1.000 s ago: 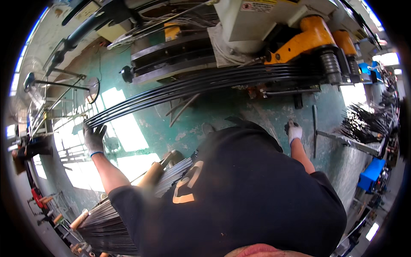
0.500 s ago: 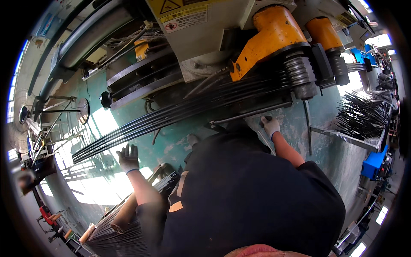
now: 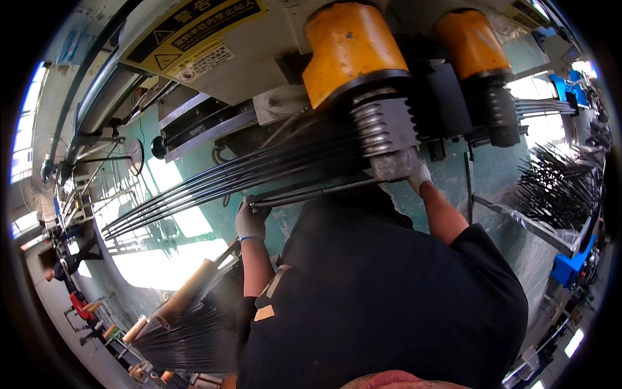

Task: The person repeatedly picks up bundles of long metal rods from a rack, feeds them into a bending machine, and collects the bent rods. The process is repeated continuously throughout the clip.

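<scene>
My left hand (image 3: 251, 223), in a pale glove, is at the left end of a dark bar (image 3: 291, 198) with a ribbed stretch, its fingers curled round that end. My right hand (image 3: 421, 179), also gloved, is beside the lower end of a ridged metal roller (image 3: 387, 133); most of its fingers are hidden behind the metal. Above the bar, several long black rods (image 3: 214, 185) run side by side from the machine out to the left. The roller hangs under an orange housing (image 3: 353, 48).
A second orange housing (image 3: 472, 42) with a ridged roller stands to the right. A metal rack (image 3: 495, 206) holds a heap of black rods (image 3: 560, 181) at the right. Thin black rods (image 3: 194, 334) and a cardboard tube (image 3: 188, 292) lie at the lower left. Another person (image 3: 71, 262) is at the far left.
My left hand, spread in the air before, has moved right to the bar's end. My right hand has come up beside the roller. The view has shifted, and a person shows at the far left.
</scene>
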### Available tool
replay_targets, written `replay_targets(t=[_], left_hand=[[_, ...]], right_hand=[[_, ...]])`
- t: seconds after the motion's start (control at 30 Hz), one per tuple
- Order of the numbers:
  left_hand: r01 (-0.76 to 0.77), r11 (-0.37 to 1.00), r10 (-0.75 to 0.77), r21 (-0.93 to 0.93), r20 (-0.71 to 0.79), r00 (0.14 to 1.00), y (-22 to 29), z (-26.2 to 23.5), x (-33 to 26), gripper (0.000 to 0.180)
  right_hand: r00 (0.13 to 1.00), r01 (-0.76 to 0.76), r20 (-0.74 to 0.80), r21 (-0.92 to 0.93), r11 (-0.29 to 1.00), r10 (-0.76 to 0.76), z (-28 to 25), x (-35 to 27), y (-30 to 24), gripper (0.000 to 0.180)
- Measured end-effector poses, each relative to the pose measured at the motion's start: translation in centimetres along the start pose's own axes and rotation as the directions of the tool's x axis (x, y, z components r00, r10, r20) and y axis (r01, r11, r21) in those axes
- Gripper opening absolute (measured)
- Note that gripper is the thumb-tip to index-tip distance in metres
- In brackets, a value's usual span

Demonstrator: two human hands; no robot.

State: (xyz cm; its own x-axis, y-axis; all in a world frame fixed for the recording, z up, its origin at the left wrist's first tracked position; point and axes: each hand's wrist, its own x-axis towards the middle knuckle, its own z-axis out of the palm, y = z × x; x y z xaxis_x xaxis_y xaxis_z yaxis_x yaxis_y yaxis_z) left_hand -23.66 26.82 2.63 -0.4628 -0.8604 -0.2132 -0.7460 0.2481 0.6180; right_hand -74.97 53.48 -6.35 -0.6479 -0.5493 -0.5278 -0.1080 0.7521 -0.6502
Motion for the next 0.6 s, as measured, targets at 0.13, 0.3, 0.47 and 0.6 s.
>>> replay_targets(t=[0.13, 0.3, 0.47, 0.6], left_hand=[[-0.097, 0.984, 0.060, 0.153, 0.228, 0.972, 0.6, -0.9, -0.4, 0.033], [-0.376, 0.764, 0.327, 0.524, 0.188, 0.926, 0.3, 0.2, -1.8, 0.026], [-0.542, 0.296, 0.515, 0.786, 0.346, 0.784, -0.3, 0.1, -3.9, 0.025], [-0.473, 0.241, 0.459, 0.848, 0.330, 0.825, 6.6, -4.5, -4.5, 0.022]], right_hand=[[0.991, -0.129, -0.014, 0.073, 0.989, 0.130, 1.2, -3.4, 0.9, 0.035], [0.987, -0.158, -0.047, -0.092, 0.983, 0.155, 1.5, -12.2, 2.2, 0.033], [0.977, -0.102, -0.184, 0.030, 0.994, 0.105, 0.1, -16.8, 1.5, 0.033], [0.925, 0.150, -0.376, 0.248, 0.957, -0.048, -2.8, -17.2, -5.4, 0.031]])
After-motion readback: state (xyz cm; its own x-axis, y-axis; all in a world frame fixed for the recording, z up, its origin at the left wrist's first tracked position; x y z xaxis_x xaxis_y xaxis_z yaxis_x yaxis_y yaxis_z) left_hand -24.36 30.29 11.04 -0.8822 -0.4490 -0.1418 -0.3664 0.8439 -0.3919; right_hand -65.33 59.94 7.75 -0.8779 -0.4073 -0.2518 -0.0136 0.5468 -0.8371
